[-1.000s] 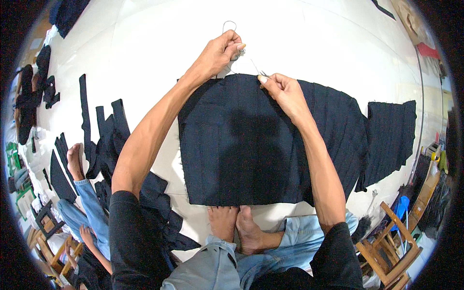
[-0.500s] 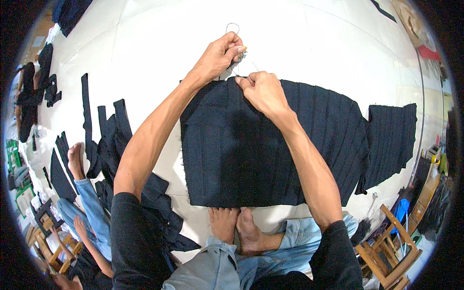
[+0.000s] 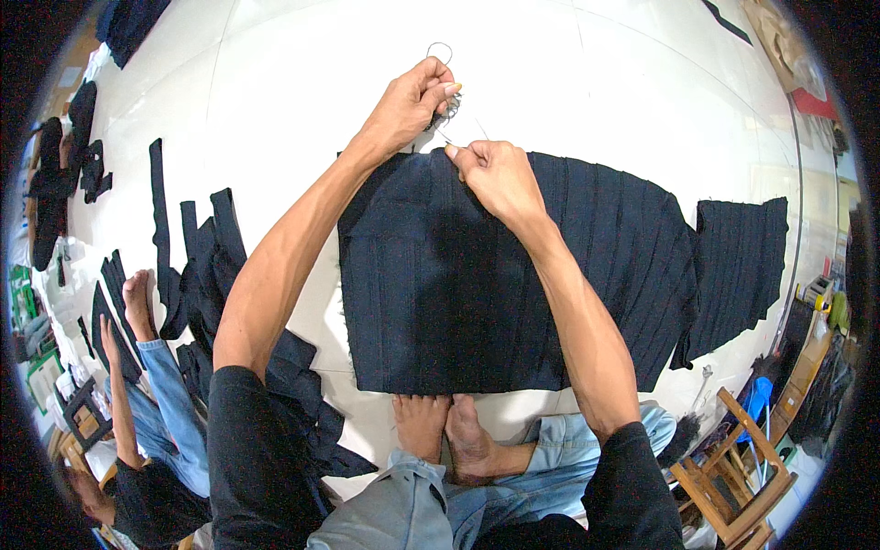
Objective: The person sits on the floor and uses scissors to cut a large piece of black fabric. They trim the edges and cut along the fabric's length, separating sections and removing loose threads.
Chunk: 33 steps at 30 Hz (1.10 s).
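A large dark navy piece of ribbed fabric [image 3: 458, 293] lies flat in front of me, its sewn strips running toward its far edge. Just beyond that edge, my left hand [image 3: 412, 101] pinches a thin dark thread [image 3: 441, 43], which loops up above the knuckles and tangles below the fingertips. At the far edge itself, my right hand [image 3: 501, 181] is closed, thumb against bent forefinger. A fine strand runs from its pinch toward the left hand. Another thin line rises behind its knuckles; whether that is a needle or thread I cannot tell.
A smaller ribbed dark piece [image 3: 741, 275] adjoins on the right. Dark fabric strips [image 3: 215, 247] lie in a heap at left. A person in jeans [image 3: 174, 412] sits at lower left. Wooden stool [image 3: 733, 477] stands at lower right. My bare feet [image 3: 424, 426] touch the fabric's near edge.
My left hand has moved slightly up and left, and my right hand slightly down, so the gap between them has widened. At left, the other person's arm has lifted.
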### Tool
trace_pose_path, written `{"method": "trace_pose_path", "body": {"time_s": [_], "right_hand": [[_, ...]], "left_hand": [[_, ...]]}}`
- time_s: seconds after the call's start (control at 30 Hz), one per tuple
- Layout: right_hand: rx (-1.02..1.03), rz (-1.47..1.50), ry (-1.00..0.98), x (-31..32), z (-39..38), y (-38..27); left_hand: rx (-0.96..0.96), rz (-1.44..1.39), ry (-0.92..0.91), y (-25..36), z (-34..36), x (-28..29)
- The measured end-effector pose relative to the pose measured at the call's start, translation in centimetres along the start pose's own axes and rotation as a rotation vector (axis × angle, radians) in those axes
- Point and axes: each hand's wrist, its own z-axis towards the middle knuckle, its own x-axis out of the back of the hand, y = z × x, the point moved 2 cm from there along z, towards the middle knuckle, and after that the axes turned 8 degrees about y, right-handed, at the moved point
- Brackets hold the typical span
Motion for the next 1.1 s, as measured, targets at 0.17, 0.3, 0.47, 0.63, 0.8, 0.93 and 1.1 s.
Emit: {"method": "trace_pose_path", "body": {"time_s": [0.17,0.3,0.47,0.63,0.8,0.93,1.1], "right_hand": [[-0.018,0.173,0.159,2.6,-3.5,2.0],[-0.174,0.313,0.121,4.3,-5.6,4.9],[-0.155,0.282,0.114,4.1,-6.6,6.8],[-0.124,0.281,0.116,3.6,-6.2,5.9],[-0.065,0.169,0.13,3.4,-4.5,5.0],[0.018,-0.101,0.181,3.5,-2.7,3.2],[-0.004,-0.202,0.147,3.6,-0.5,1.7]], "left_hand": [[-0.093,0.143,-0.142,0.8,-0.6,-0.2],[-0.339,0.316,-0.294,1.2,-1.5,-2.6],[-0.431,0.485,-0.36,1.1,-0.9,-3.5],[-0.323,0.531,-0.386,1.3,-0.1,-3.4],[-0.236,0.46,-0.338,0.9,0.3,-3.3],[-0.239,0.463,-0.342,0.9,0.3,-3.1],[-0.204,0.433,-0.345,1.4,0.2,-3.2]]}}
